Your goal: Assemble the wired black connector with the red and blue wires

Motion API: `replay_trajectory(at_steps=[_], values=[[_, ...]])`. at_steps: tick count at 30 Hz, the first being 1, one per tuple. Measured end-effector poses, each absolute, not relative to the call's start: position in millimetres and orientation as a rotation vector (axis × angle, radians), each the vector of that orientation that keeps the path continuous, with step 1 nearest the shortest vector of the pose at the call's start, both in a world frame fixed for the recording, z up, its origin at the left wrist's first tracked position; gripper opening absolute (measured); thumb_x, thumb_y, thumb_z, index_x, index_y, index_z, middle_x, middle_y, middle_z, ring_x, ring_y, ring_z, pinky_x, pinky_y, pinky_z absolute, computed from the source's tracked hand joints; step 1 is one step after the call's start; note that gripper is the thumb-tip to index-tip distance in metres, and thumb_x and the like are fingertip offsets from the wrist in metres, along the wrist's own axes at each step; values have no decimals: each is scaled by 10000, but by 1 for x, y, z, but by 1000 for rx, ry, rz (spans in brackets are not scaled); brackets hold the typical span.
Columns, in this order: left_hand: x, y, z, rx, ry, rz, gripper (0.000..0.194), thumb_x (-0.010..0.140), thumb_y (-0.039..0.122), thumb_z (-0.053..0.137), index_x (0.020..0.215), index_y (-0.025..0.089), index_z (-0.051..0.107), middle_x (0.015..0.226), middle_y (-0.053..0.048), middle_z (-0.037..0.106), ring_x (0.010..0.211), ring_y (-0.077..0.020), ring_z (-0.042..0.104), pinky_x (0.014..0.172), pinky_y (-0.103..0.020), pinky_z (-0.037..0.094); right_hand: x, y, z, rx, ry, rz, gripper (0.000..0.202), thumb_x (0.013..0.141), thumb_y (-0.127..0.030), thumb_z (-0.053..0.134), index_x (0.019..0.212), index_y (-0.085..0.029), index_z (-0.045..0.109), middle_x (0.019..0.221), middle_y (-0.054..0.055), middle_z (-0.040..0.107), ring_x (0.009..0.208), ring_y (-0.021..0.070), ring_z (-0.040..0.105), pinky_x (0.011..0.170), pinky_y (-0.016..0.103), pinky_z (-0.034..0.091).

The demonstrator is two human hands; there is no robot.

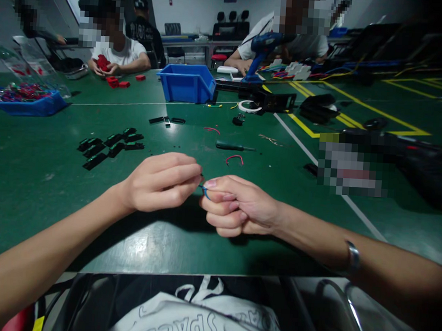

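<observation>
My left hand [163, 183] is closed in a pinch above the near part of the table, its fingertips almost meeting those of my right hand. A small dark end shows at its fingertips, too small to name. My right hand [239, 206] is curled closed, with a short blue wire [206, 191] between thumb and forefinger. Just beyond the hands lie a bent red wire [235, 158] and a screwdriver [234, 146] with a dark green handle. To the left, several black parts with green pieces [108, 145] rest in loose rows.
A blue bin [187, 83] stands farther back on the green table [170, 252]. At the far left is a blue tray [47, 106] of small colourful parts beside plastic bottles. A blue power drill [259, 58] stands upright behind. Across the table, a person's hands [102, 66] hold red parts.
</observation>
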State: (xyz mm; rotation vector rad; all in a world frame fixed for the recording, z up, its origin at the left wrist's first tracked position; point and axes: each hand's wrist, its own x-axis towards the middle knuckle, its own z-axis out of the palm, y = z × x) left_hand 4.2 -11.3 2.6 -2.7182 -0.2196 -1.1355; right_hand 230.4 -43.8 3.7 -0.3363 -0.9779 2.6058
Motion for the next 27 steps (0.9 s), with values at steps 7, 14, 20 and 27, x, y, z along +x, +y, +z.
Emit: replay_trajectory(at_steps=[7, 14, 20, 27], values=[[16, -20, 3, -2939, -630, -1274, 258, 874, 241, 731, 1107, 182, 635, 1033, -89, 708, 944, -171, 684, 836, -284, 566, 238, -31, -3, -574, -1723, 1729, 446, 1021, -401, 496, 642, -199, 376, 572, -80, 314, 454, 50, 291, 457, 221, 224], [21, -20, 13, -3409, -1804, -1322, 445, 999, 518, 496, 819, 130, 617, 716, -34, 628, 627, -118, 605, 592, -224, 509, 248, -23, -2, -518, -2478, 614, 324, 1025, -205, 435, 704, -186, 404, 655, -37, 379, 601, 94, 346, 619, 275, 276], [22, -15, 11, -3777, -2040, -838, 445, 935, 530, 606, 765, 118, 616, 656, -16, 606, 537, -87, 537, 499, -186, 434, 248, -21, -10, -459, -2600, 584, 277, 1033, -215, 425, 763, -175, 472, 712, -14, 454, 634, 103, 376, 628, 265, 299], [16, -17, 20, -3881, -1638, -1082, 284, 956, 387, 634, 897, 112, 674, 717, -15, 627, 590, -84, 568, 556, -192, 478, 240, -32, -8, -544, -2101, 1329, 403, 1053, -319, 427, 674, -182, 444, 583, -53, 388, 513, 68, 350, 517, 229, 296]])
